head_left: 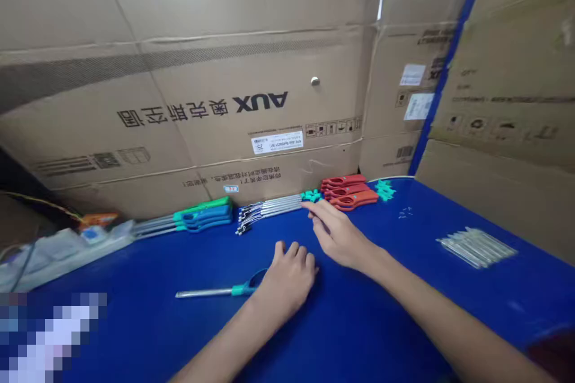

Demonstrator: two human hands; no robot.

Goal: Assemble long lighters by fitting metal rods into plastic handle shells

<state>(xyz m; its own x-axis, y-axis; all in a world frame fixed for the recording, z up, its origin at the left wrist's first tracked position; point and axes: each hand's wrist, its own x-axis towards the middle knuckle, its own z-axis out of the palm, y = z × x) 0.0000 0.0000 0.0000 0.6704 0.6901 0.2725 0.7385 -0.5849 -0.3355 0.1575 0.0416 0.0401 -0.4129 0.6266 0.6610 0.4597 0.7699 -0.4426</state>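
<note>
My left hand (287,280) lies curled on the blue tabletop (135,323) over the teal handle of a metal-tubed lighter (211,292), whose tube points left. I cannot tell if it grips the handle. My right hand (335,234) has its fingers apart, with the fingertips at the end of a row of bare metal tubes with wire ends (269,208). Just beyond them sit small teal plastic pieces (311,195). Red plastic handles (348,191) are stacked to the right of those pieces.
Teal and blue lighter handles (202,215) lie stacked at the back left. A bundle of metal tubes (476,247) lies at the right, and loose teal parts (384,190) sit at the back. Cardboard appliance boxes (202,119) wall the far and right edges. A plastic bag (58,257) lies at the left.
</note>
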